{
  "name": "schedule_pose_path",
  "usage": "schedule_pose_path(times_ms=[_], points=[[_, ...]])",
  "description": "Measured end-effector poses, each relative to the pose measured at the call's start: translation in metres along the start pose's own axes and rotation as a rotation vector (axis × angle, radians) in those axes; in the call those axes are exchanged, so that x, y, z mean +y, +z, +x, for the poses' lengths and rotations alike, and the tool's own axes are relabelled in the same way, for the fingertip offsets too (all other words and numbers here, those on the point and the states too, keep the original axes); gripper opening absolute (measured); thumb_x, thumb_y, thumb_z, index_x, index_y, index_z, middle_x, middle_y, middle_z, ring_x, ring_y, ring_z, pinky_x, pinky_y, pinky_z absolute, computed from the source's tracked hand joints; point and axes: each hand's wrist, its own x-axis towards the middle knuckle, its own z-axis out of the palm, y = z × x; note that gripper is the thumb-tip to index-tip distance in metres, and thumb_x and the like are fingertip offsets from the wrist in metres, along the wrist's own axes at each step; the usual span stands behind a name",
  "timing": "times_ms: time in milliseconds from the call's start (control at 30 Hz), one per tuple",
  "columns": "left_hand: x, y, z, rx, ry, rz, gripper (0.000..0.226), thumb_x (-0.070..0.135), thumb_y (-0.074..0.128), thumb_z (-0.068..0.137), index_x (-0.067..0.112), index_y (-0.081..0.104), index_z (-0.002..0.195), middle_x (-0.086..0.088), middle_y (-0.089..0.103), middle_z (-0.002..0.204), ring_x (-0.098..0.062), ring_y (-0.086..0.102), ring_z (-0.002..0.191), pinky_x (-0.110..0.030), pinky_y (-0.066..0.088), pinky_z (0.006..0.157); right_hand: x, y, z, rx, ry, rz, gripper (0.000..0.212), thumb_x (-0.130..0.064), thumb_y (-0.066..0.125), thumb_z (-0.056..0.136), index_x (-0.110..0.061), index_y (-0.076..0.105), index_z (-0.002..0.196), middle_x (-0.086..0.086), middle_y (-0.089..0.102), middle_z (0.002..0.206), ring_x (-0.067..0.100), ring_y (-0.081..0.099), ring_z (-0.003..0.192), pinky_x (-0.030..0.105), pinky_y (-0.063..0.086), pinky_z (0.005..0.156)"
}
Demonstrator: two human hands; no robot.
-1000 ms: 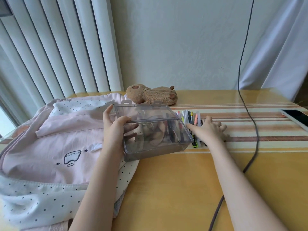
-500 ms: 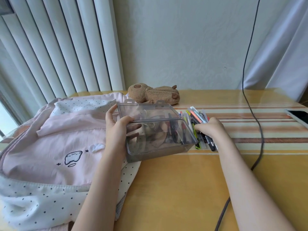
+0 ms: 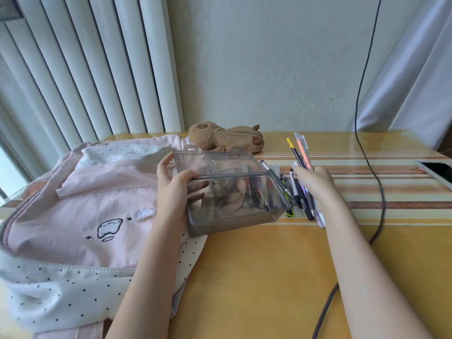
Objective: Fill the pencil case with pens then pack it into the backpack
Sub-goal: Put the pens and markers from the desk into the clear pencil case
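Note:
A clear grey plastic pencil case (image 3: pixel 234 206) stands open at the table's middle, lid tilted back, with several pens seen through its walls. My left hand (image 3: pixel 176 189) grips its left end, thumb on the rim. My right hand (image 3: pixel 315 182) is closed around a bundle of pens (image 3: pixel 302 152), which is lifted off the table just right of the case; the ends stick up and down from my fist. More pens (image 3: pixel 297 204) lie on the table under that hand. A pink and white dotted backpack (image 3: pixel 73 216) lies flat on the left, partly beneath the case.
A brown plush toy (image 3: pixel 227 140) lies behind the case near the wall. A dark cable (image 3: pixel 367 152) hangs down and runs over the table on the right. A phone (image 3: pixel 437 171) lies at the right edge. Vertical blinds stand behind the backpack.
My right hand went from resting flat on the pens to closing around a bundle and raising it upright. The left hand and the case stayed in place.

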Motion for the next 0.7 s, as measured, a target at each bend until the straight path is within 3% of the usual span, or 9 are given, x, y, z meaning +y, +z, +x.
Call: schedule_pose_path(times_ms=[67, 167, 233, 333, 433, 500, 600, 700], points=[[0.0, 0.0, 0.0, -0.001, 0.002, 0.006, 0.058, 0.0, 0.051, 0.087, 0.029, 0.038, 0.137, -0.005, 0.068, 0.086, -0.018, 0.071, 0.063, -0.046, 0.056, 0.078, -0.001, 0.001, 0.0, 0.025, -0.009, 0.057, 0.023, -0.024, 0.055, 0.082, -0.007, 0.057, 0.096, 0.007, 0.055, 0.081, 0.019, 0.05, 0.065, 0.028, 0.04, 0.057], [0.0, 0.0, 0.0, -0.001, 0.002, 0.009, 0.058, 0.0, 0.051, 0.087, 0.029, 0.038, 0.136, -0.004, 0.068, 0.085, -0.019, 0.07, 0.064, -0.046, 0.056, 0.078, -0.004, 0.002, 0.001, 0.059, -0.039, 0.124, 0.014, -0.015, 0.056, 0.078, -0.007, 0.055, 0.09, 0.005, 0.058, 0.073, 0.016, 0.054, 0.053, 0.025, 0.043, 0.052], [0.0, 0.0, -0.001, -0.002, 0.005, 0.005, 0.058, 0.0, 0.051, 0.087, 0.029, 0.038, 0.136, -0.003, 0.069, 0.083, -0.017, 0.07, 0.062, -0.043, 0.057, 0.075, -0.009, 0.004, -0.001, 0.074, -0.087, 0.133, 0.016, -0.021, 0.061, 0.084, -0.009, 0.053, 0.09, 0.004, 0.056, 0.071, 0.014, 0.053, 0.049, 0.024, 0.041, 0.048], [0.001, 0.001, 0.0, -0.009, 0.004, 0.002, 0.058, 0.0, 0.051, 0.087, 0.03, 0.039, 0.135, -0.004, 0.07, 0.085, -0.015, 0.07, 0.061, -0.041, 0.057, 0.072, -0.025, 0.006, -0.006, 0.127, -0.301, 0.181, 0.022, -0.037, 0.062, 0.088, -0.02, 0.05, 0.079, 0.003, 0.051, 0.067, 0.019, 0.05, 0.054, 0.027, 0.043, 0.054], [0.0, 0.002, 0.001, -0.017, -0.003, 0.005, 0.058, 0.0, 0.052, 0.087, 0.031, 0.039, 0.135, -0.008, 0.071, 0.092, -0.017, 0.07, 0.063, -0.045, 0.056, 0.077, -0.051, 0.005, -0.019, 0.114, -0.534, 0.412, 0.031, -0.032, 0.062, 0.09, -0.022, 0.04, 0.07, 0.002, 0.043, 0.057, 0.018, 0.043, 0.048, 0.03, 0.038, 0.051], [0.0, 0.002, 0.002, -0.02, -0.009, 0.004, 0.058, 0.0, 0.053, 0.087, 0.031, 0.039, 0.135, -0.007, 0.07, 0.091, -0.018, 0.07, 0.063, -0.047, 0.056, 0.077, -0.068, 0.006, -0.033, 0.004, -0.635, 0.624, 0.031, -0.028, 0.061, 0.091, -0.022, 0.04, 0.069, -0.007, 0.041, 0.048, 0.013, 0.039, 0.042, 0.026, 0.035, 0.046], [-0.001, 0.002, 0.003, -0.025, -0.019, 0.003, 0.057, 0.001, 0.053, 0.088, 0.031, 0.039, 0.134, -0.009, 0.069, 0.096, -0.016, 0.069, 0.062, -0.044, 0.056, 0.074, -0.082, 0.021, -0.058, -0.35, -0.673, 0.905, 0.034, -0.023, 0.055, 0.092, -0.019, 0.042, 0.062, -0.008, 0.041, 0.046, 0.011, 0.038, 0.042, 0.025, 0.035, 0.048], [-0.001, 0.003, 0.002, -0.02, -0.024, -0.008, 0.058, 0.001, 0.054, 0.087, 0.031, 0.04, 0.135, -0.01, 0.069, 0.098, -0.016, 0.068, 0.06, -0.047, 0.055, 0.078, -0.076, 0.042, -0.069, -0.509, -0.74, 0.725, 0.033, -0.03, 0.057, 0.09, -0.024, 0.048, 0.059, -0.007, 0.046, 0.049, 0.014, 0.044, 0.048, 0.03, 0.039, 0.056]])
